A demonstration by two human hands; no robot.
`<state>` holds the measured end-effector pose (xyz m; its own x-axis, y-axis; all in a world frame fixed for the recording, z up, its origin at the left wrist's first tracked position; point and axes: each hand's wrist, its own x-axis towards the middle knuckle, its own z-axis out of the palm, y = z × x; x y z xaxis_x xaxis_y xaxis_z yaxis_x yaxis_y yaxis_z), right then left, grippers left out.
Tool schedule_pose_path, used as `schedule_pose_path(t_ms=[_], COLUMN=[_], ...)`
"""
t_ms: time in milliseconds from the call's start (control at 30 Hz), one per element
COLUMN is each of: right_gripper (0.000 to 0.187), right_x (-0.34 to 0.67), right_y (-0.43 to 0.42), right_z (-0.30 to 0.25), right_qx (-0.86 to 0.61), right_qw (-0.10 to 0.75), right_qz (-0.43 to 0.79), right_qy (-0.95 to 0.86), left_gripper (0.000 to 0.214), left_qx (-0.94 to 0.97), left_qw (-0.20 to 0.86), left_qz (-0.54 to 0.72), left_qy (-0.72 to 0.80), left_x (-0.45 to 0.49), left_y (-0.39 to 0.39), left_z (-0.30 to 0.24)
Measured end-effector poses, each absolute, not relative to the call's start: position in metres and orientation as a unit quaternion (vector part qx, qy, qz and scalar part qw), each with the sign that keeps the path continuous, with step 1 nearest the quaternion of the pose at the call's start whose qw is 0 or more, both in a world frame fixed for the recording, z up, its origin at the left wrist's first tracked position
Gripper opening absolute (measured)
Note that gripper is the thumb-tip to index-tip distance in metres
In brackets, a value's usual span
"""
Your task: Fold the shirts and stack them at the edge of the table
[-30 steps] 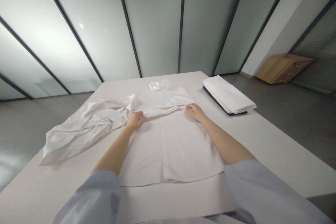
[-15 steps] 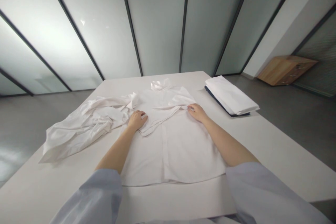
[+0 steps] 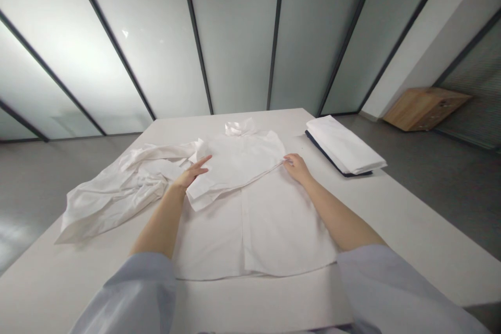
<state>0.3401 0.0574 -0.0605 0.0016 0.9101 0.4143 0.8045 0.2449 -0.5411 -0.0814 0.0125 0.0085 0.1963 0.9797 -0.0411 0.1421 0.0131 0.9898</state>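
A white shirt (image 3: 274, 224) lies spread on the table, its collar (image 3: 239, 127) at the far end and its hem towards me. One sleeve (image 3: 219, 188) lies across its middle, with the cuff end at the left. My left hand (image 3: 192, 172) is at the shirt's left edge beside that sleeve, fingers stretched out and apart. At the right edge, my right hand (image 3: 297, 167) pinches the shirt's fabric where the sleeve folds over.
Another crumpled white garment (image 3: 121, 193) lies to the left, close to the shirt. At the right rests a folded white cloth (image 3: 344, 143) on top of a dark blue one (image 3: 332, 159). The white table (image 3: 399, 229) ends before a frosted glass wall (image 3: 238, 36). A wooden cabinet (image 3: 418, 107) stands beyond.
My left hand has moved left and opened its fingers. The sleeve across the shirt has been smoothed flatter and reaches further left. My right hand has barely shifted.
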Motion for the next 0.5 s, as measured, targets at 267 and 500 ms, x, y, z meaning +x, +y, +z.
schedule_pose_path(t_ms=[267,500], right_gripper=[0.025,0.034], right_x=[0.340,0.340], right_y=[0.058,0.063], right_z=[-0.063,-0.071], right_qx=[-0.609,-0.637], right_qw=[0.356,0.353], right_qz=[0.067,0.053], right_qy=[-0.705,-0.683], left_gripper=[0.082,0.077], left_qx=[0.514,0.559], left_qw=[0.601,0.626], left_qz=[0.333,0.288], left_qy=[0.513,0.462], left_x=[-0.086,-0.094], left_y=[0.005,-0.002], left_z=[0.009,0.012])
